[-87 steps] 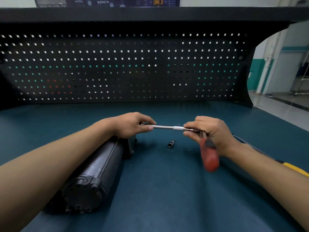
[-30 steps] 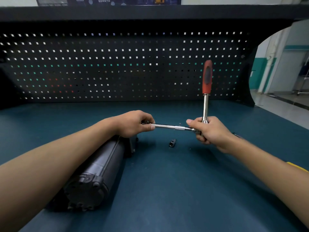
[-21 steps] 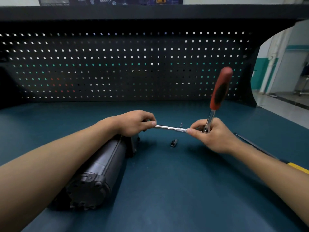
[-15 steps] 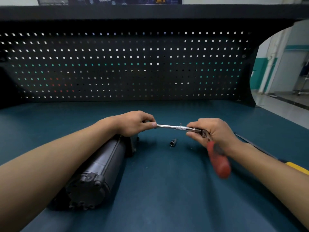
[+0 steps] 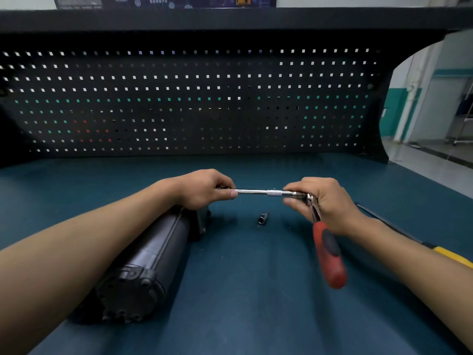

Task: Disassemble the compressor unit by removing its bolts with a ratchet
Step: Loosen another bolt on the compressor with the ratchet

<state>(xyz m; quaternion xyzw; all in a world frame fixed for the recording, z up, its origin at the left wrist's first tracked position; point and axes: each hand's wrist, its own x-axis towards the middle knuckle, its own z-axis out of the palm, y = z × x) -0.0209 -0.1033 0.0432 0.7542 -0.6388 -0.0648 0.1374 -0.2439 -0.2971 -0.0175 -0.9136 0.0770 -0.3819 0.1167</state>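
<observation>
One black compressor [image 5: 153, 254] lay on the blue bench [image 5: 243, 303] at lower left. Its long axis ran from the near end cap up toward the centre of the frame. To its right, the red handle of the ratchet [image 5: 330, 252] hung down toward the camera from its head. The curled fingers of the right hand [image 5: 325, 201] gripped that head at centre right.

From the head a chrome extension bar [image 5: 258, 192] ran level leftward, square to the handle, into the left hand [image 5: 202, 188]. That hand's thumb and forefinger pinched the bar's left end just above the compressor's far end. Whether the tip sat on a bolt could not be told, because the hand hid it.

The turning axis therefore lay left to right, and the right hand looked best placed to swing the handle. A loose socket [image 5: 262, 218] lay on the bench below the bar, between the hands. Farthest back stood the pegboard [image 5: 192, 103].
</observation>
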